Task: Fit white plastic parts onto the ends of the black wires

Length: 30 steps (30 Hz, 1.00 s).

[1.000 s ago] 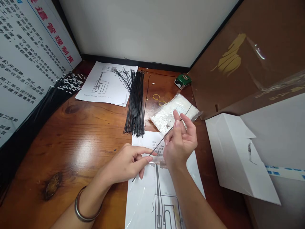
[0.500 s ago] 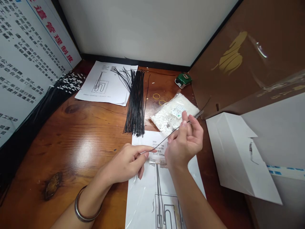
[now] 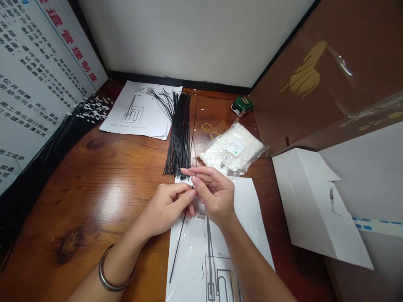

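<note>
A single thin black wire (image 3: 178, 245) runs between my two hands, its lower end slanting down over the printed sheet (image 3: 252, 235). My left hand (image 3: 168, 207) pinches the wire between thumb and forefinger. Just above and to the right, my right hand (image 3: 217, 193) has its fingertips closed on the same wire, close to the left fingertips. Beyond the hands lies a bundle of black wires (image 3: 179, 134). A clear bag of small white pieces (image 3: 234, 147) rests behind my right hand.
A large bundle of black wires with white ends (image 3: 72, 130) lies at the left. Printed papers (image 3: 138, 111), yellow rubber bands (image 3: 207, 126) and a green tape measure (image 3: 242, 105) are at the back. A brown box (image 3: 302, 84) and white cardboard (image 3: 315, 205) stand on the right.
My right hand has moved left and down to meet my left hand. The wire, which slanted up to the right, now runs steeply, with one end reaching down over the sheet.
</note>
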Motion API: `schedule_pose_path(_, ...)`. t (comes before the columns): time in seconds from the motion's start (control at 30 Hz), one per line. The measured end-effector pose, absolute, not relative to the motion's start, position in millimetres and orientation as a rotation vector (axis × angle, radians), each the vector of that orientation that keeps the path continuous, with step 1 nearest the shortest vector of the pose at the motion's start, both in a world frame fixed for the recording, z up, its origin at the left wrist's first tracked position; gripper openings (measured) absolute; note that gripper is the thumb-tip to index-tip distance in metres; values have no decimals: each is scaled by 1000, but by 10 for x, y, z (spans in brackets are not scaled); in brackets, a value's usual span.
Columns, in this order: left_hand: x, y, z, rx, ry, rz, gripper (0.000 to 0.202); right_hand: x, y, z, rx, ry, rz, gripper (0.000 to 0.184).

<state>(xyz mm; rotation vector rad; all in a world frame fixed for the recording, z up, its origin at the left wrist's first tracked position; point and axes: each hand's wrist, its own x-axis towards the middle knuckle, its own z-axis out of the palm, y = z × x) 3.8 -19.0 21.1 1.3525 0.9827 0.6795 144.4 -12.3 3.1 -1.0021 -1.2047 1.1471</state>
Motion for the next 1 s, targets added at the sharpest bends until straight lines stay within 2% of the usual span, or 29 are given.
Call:
schedule_pose_path(0.27,3,-198,239,1431,1024,526,26,1481,-29,18,-1062,-927,971,13)
schedule_pose_path(0.5,12,-187,205,1359,997,655,36,1452,-69,29,-1018,-1130,1118,10)
schedule_pose_path(0.6,4,-189,204,1409,1016,581,34,1466,-53,33,-1018,-995,1130,19)
schedule_pose_path(0.73,1,-194,227,1441,1054,527,31,1476,-23,59,-1035,-818,1119,42)
schedule_pose_path(0.77,3,-195,232,1439,1055,532,32,1472,-24,65,-1034,-826,1135,43)
schedule_pose_path(0.9,9,-195,237,1368,1031,630,36,1463,-45,54,-1036,-983,1250,17)
schedule_pose_path(1.0,16,-193,228,1320,1026,662,34,1481,-40,23,-1049,-986,1292,19)
